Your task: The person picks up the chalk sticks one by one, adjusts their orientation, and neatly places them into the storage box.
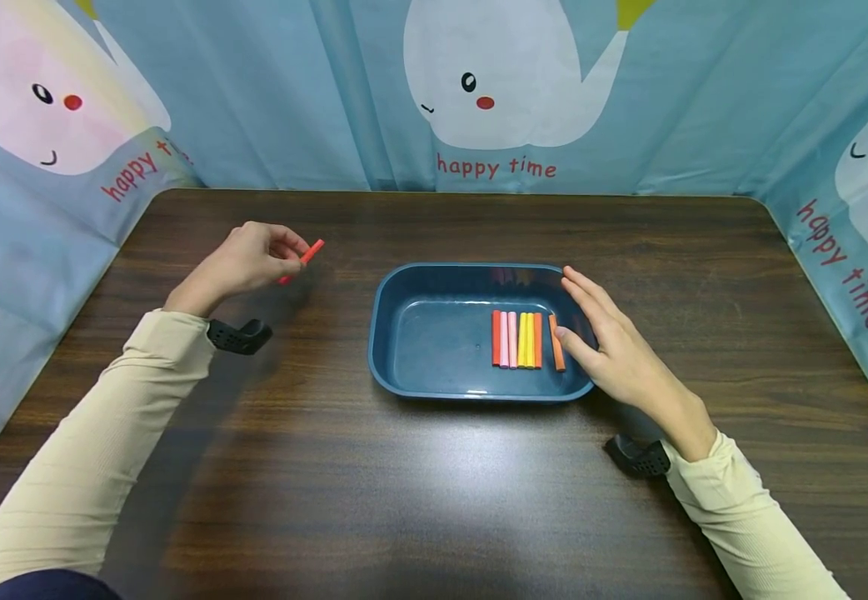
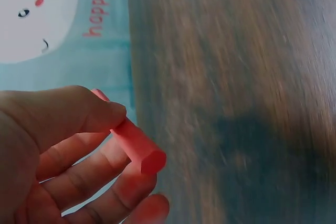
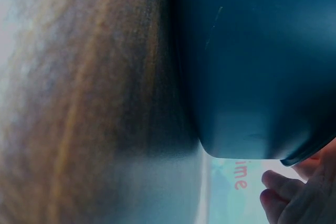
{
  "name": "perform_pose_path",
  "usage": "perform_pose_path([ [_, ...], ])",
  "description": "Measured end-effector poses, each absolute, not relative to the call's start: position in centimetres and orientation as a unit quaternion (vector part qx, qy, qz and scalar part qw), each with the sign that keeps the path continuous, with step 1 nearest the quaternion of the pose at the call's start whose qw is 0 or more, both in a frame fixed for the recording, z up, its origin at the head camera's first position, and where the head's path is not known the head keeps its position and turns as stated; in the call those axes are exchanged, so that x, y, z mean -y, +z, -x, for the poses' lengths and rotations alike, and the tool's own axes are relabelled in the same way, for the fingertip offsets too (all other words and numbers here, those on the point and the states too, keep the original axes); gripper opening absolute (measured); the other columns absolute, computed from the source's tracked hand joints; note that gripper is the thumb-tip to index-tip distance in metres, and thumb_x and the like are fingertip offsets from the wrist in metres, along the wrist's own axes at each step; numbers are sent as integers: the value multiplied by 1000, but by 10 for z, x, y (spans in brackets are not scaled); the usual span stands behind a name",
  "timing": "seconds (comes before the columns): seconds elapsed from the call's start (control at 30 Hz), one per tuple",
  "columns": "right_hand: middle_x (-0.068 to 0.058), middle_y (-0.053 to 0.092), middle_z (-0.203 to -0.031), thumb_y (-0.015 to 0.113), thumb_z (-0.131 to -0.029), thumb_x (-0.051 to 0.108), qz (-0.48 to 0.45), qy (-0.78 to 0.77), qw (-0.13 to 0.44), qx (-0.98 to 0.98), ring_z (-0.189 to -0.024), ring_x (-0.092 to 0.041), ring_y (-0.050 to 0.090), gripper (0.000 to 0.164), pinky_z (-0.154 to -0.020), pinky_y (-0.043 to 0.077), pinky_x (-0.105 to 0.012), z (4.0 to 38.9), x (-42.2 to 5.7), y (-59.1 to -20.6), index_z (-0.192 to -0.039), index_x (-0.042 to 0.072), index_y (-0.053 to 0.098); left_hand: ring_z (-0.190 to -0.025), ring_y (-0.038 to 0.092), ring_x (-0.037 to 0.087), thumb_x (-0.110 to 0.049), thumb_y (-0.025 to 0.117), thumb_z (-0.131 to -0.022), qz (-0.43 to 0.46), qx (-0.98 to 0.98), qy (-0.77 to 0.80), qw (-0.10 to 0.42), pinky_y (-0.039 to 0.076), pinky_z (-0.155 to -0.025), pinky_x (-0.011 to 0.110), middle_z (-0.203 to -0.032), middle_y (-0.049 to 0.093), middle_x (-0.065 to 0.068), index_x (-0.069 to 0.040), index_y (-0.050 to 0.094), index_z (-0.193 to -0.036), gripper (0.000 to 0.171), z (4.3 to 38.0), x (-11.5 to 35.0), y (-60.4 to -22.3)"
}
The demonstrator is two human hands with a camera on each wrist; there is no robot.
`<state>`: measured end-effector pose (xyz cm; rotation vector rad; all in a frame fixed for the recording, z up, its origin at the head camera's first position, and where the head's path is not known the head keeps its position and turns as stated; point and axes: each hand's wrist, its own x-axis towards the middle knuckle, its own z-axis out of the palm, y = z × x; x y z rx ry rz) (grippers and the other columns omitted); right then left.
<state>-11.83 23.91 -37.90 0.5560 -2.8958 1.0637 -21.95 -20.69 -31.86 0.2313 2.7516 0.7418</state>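
Between the thumb and fingers of my left hand (image 1: 254,257) is a short red stick (image 2: 137,146) with a faceted end, held above the table left of the tray. A blue rectangular tray (image 1: 434,333) stands near the middle. My right hand (image 1: 614,350) rests over its right rim, fingers fairly straight along the outside, thumb reaching inside. That thumb's tip is right at a slightly tilted orange stick (image 1: 557,343). Beside it in the tray lies a row: an orange-red stick (image 1: 538,340), yellow sticks (image 1: 526,340), pink sticks (image 1: 508,340) and another red stick (image 1: 496,337).
The dark wooden table (image 1: 344,483) carries the tray. A light blue curtain (image 1: 284,100) with printed whales borders its back and both sides. Black bands (image 1: 241,337) sit on both wrists, below cream sleeves (image 1: 104,450).
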Motion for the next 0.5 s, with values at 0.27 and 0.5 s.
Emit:
perform_pose_path([
  [0.27,-8,22,-165,60,-96,18,-171,339,1,925,-148,-33,28,67,-113,30,-63,118,-239,-379,-154,3,31,-78,64,25,-9,63,-93,-96,-948,270,136,47,-62,29,-96,67,15,0,64,-118,26,214,186,-309],
  [0.5,-9,21,-165,60,-96,18,-172,334,0,927,-148,-33,28,66,-113,31,-63,118,-239,-379,-154,3,31,-77,66,22,-9,66,-92,-102,-945,280,137,48,-63,28,-97,68,16,-1,64,-118,28,209,174,-302],
])
